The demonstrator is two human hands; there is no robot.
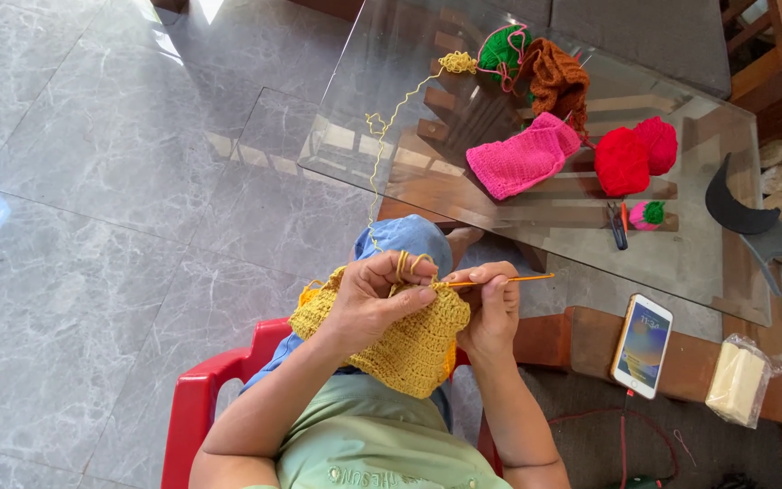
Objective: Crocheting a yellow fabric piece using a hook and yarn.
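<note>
Over the lap, the left hand (368, 303) grips the yellow crochet piece (409, 340); the right hand (491, 308) pinches an orange hook (504, 280). Pink knit (518, 158) (beside red yarn balls (635, 154)) lies mid-table (681, 263).

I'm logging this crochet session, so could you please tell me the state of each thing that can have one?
Left hand: gripping yellow crochet piece, yarn looped over fingers.
Right hand: holding crochet hook.
Yellow yarn: loosely strung to the glass table.
Phone: screen lit.
Pink crochet piece: lying flat.
</note>
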